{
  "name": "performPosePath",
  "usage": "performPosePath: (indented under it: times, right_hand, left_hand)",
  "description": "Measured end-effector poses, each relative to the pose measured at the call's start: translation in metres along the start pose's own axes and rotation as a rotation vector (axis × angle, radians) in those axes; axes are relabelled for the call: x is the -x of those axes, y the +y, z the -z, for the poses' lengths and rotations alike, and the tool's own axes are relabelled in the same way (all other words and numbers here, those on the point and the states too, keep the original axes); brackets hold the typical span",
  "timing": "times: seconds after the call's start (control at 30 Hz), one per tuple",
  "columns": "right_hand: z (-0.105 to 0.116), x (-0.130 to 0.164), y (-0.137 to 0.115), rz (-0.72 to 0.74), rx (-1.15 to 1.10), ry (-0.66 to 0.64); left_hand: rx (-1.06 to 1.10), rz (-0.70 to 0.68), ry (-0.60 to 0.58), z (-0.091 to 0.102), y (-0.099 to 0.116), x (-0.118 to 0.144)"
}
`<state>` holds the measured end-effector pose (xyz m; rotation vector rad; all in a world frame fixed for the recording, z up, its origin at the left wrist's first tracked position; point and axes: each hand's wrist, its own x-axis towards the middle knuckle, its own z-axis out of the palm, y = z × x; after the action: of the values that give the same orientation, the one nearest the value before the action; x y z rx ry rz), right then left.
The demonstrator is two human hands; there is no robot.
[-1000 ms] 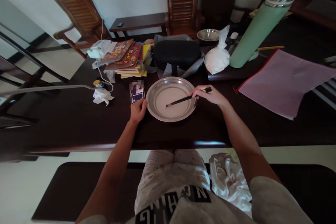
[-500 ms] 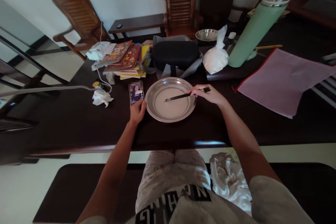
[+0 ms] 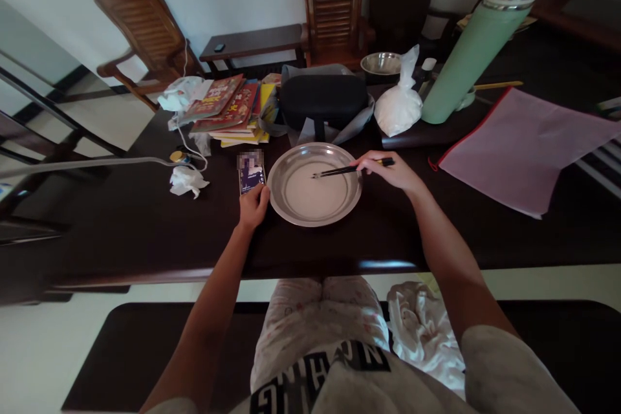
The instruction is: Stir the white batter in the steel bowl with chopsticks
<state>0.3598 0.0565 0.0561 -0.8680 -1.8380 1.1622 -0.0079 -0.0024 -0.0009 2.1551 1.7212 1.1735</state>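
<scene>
My right hand (image 3: 383,168) is closed around a pair of dark chopsticks (image 3: 339,171), whose tips reach into a wide stainless steel basin (image 3: 276,204). A pale, whitish content (image 3: 315,197) covers the basin's bottom; whether it is liquid or powder I cannot tell. At the basin's left side, my left hand (image 3: 253,206) is curled over the lower end of a smartphone (image 3: 252,178) with a lit screen. The left thumb lies close to the basin's rim; contact between them is unclear.
Behind the basin sits a black case (image 3: 324,100), with stacked books (image 3: 228,107) to its left. A knotted bag of white powder (image 3: 398,110), a green thermos (image 3: 478,65) and a pink mesh pouch (image 3: 524,149) are on the right. Crumpled tissue (image 3: 188,181) lies left.
My right hand has shifted slightly, and the chopstick tips have moved a little right and away from me inside the basin. My left hand keeps its place.
</scene>
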Motion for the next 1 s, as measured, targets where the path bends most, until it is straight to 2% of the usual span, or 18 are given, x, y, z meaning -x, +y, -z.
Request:
performPosePath:
  times: [0.07,0.1,0.17,0.27,0.33,0.53,0.6,0.73,0.8,0.9,0.97,1.0]
  right_hand:
    - [0.009,0.003,-0.003,-0.010,-0.002,0.082]
    - [0.012,0.004,-0.004,-0.023,-0.018,0.082]
    - [0.011,0.005,-0.005,-0.052,-0.051,0.022]
    - [-0.003,0.001,-0.002,-0.066,-0.086,-0.125]
    - [-0.009,-0.001,0.000,-0.044,-0.082,-0.141]
    - [0.011,0.005,-0.007,-0.024,0.002,0.077]
    - [0.011,0.006,-0.008,-0.047,-0.008,0.038]
    - [-0.003,0.002,-0.003,-0.039,0.002,-0.068]
    - [-0.005,0.001,-0.002,-0.017,0.026,-0.025]
    - [0.005,0.003,-0.004,-0.027,0.039,0.137]
    - [0.011,0.005,-0.006,-0.037,0.004,0.147]
    - [0.011,0.006,-0.006,-0.046,-0.014,0.111]
  left_hand:
    - [-0.001,-0.005,-0.001,0.000,0.000,0.000]
    - [0.000,-0.008,-0.001,0.000,0.000,0.000]
    - [0.002,-0.008,0.001,0.001,0.001,-0.001]
    - [-0.002,-0.011,0.003,0.001,0.001,-0.001]
    - [-0.007,-0.012,0.007,0.001,0.001,0.000]
    - [-0.008,-0.027,0.005,0.001,0.001,-0.001]
    - [-0.009,-0.030,0.006,0.001,0.001,0.000]
    - [-0.009,-0.036,0.010,0.000,-0.001,0.000]
    - [-0.006,-0.034,0.013,0.000,-0.001,0.000]
    - [0.007,-0.030,0.012,0.000,0.000,0.000]
    - [0.008,-0.033,0.012,0.000,0.000,0.000]
    - [0.005,-0.037,0.013,0.000,0.001,0.000]
